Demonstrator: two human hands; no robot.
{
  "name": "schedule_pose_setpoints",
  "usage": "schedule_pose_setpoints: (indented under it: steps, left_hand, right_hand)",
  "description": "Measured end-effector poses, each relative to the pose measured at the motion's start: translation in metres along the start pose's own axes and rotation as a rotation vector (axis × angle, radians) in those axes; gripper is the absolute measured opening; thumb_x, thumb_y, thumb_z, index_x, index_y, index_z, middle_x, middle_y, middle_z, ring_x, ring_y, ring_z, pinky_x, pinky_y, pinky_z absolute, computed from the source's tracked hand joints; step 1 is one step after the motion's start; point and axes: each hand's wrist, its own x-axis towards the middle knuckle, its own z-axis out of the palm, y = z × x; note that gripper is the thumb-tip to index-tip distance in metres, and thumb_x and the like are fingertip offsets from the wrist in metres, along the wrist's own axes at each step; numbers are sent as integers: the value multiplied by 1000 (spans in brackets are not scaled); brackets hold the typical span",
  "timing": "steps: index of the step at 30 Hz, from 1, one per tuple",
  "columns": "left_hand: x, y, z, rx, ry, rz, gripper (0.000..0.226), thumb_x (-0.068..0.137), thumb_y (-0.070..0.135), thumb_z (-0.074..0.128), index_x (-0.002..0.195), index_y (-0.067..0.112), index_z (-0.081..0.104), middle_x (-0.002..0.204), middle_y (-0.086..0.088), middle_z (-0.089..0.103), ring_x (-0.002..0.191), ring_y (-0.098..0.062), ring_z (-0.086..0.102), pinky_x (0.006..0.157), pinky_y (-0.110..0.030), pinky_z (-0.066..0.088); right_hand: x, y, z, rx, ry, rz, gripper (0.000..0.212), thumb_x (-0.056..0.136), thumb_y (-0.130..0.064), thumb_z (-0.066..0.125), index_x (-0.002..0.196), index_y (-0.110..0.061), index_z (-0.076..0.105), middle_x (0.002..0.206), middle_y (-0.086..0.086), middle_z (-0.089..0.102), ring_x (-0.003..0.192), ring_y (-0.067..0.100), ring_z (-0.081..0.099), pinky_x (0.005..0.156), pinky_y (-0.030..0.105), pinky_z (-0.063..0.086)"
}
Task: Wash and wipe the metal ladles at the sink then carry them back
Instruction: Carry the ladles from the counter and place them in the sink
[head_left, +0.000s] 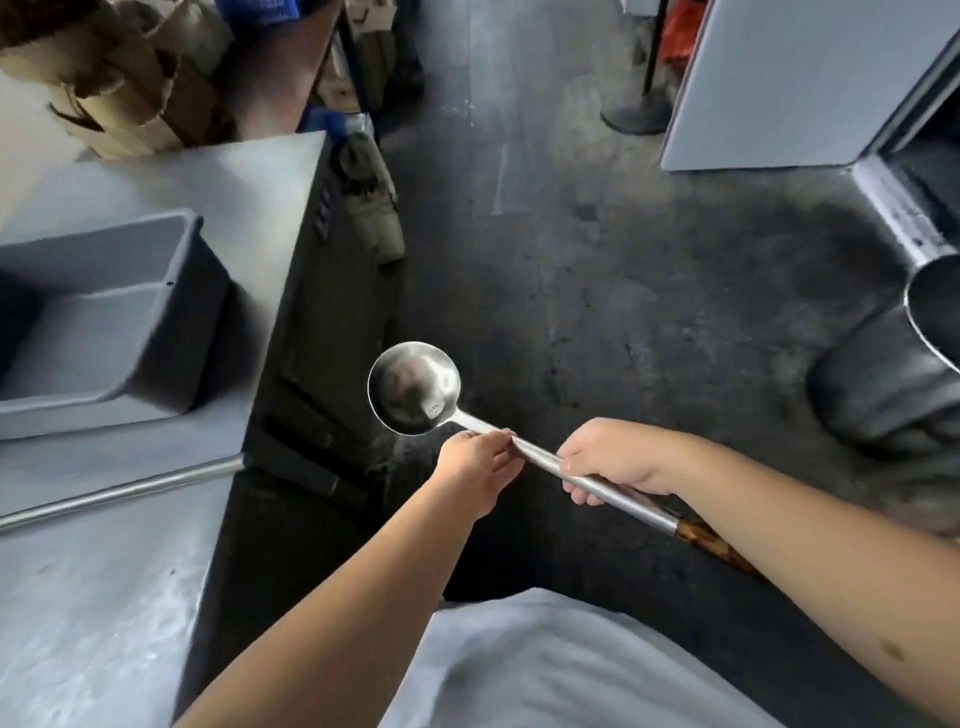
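Note:
A long metal ladle (414, 387) with a round bowl and a brown patterned handle end hangs over the dark floor in front of me. My left hand (478, 470) pinches the shaft just behind the bowl. My right hand (610, 462) grips the shaft further back, fingers curled round it. The bowl faces up and looks stained inside. A second long metal handle (119, 491) lies on the steel counter at the left; its bowl is out of view.
A grey plastic tub (98, 322) sits on the steel counter (104, 597) at the left. Cardboard boxes (114, 88) pile up behind it. A metal pot (935, 306) and a white cabinet (789, 83) stand at the right. The dark concrete floor (597, 234) stretches ahead.

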Motion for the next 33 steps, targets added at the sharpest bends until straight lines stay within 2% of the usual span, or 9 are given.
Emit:
schedule_pose_setpoints:
  steps: [5, 9, 12, 16, 18, 21, 24, 30, 33]
  left_hand:
    - [20, -20, 83, 169, -99, -85, 13, 91, 1, 59, 104, -2, 58, 91, -16, 66, 80, -23, 69, 57, -30, 59]
    - [39, -31, 152, 369, -235, -128, 12, 90, 1, 62, 101, -1, 59, 84, -14, 66, 77, -23, 69, 76, -35, 59]
    - [51, -40, 202, 459, -322, -166, 4, 90, -1, 59, 86, -1, 57, 77, -15, 64, 73, -24, 67, 87, -43, 56]
    - [63, -50, 270, 563, -440, -216, 15, 93, -6, 51, 80, -1, 50, 62, -14, 58, 47, -19, 59, 47, -28, 54]
    - [67, -51, 298, 659, -495, -234, 14, 94, -5, 50, 80, -1, 48, 56, -13, 54, 39, -18, 51, 40, -24, 47]
    - [74, -57, 343, 784, -537, -245, 4, 92, -2, 56, 89, -3, 54, 76, -19, 61, 59, -25, 64, 55, -34, 59]
    - [75, -71, 399, 887, -642, -292, 6, 92, -2, 55, 98, 0, 56, 85, -17, 67, 73, -25, 68, 60, -39, 59]
    - [48, -113, 478, 1060, -868, -328, 13, 92, -4, 50, 98, 6, 56, 86, -15, 67, 78, -26, 65, 79, -47, 57]
    - [26, -142, 513, 1135, -912, -340, 10, 91, -5, 52, 94, 5, 55, 80, -15, 65, 72, -27, 66, 73, -44, 59]
  right_hand:
    - [-29, 58, -47, 153, 129, 43, 18, 96, -11, 51, 85, -5, 65, 84, 11, 70, 74, 16, 70, 62, 25, 55]
    - [-54, 94, -82, 237, 248, 76, 24, 96, -8, 47, 83, 1, 66, 77, 14, 68, 64, 14, 65, 56, 20, 52]
    - [-64, 120, -105, 306, 326, 118, 25, 97, -10, 48, 80, -2, 66, 73, 9, 69, 59, 11, 65, 58, 22, 54]
    - [-76, 146, -136, 474, 438, 185, 26, 98, -11, 50, 77, -7, 65, 70, 5, 68, 58, 10, 66, 61, 28, 55]
    - [-81, 154, -145, 532, 510, 196, 28, 98, -11, 50, 75, -7, 65, 67, 5, 66, 58, 11, 65, 60, 29, 54]
    - [-92, 164, -162, 590, 582, 239, 28, 96, -18, 53, 74, -7, 67, 69, 9, 68, 69, 22, 66, 73, 41, 56]
    - [-106, 181, -182, 752, 710, 275, 27, 95, -15, 54, 72, -8, 65, 68, 8, 69, 71, 23, 67, 76, 41, 57]
    - [-150, 209, -207, 889, 904, 315, 24, 96, -6, 51, 77, -3, 65, 72, 11, 70, 62, 18, 66, 60, 26, 54]
    - [-178, 234, -214, 975, 1000, 311, 25, 95, -6, 52, 73, -4, 64, 64, 9, 67, 51, 11, 62, 52, 20, 49]
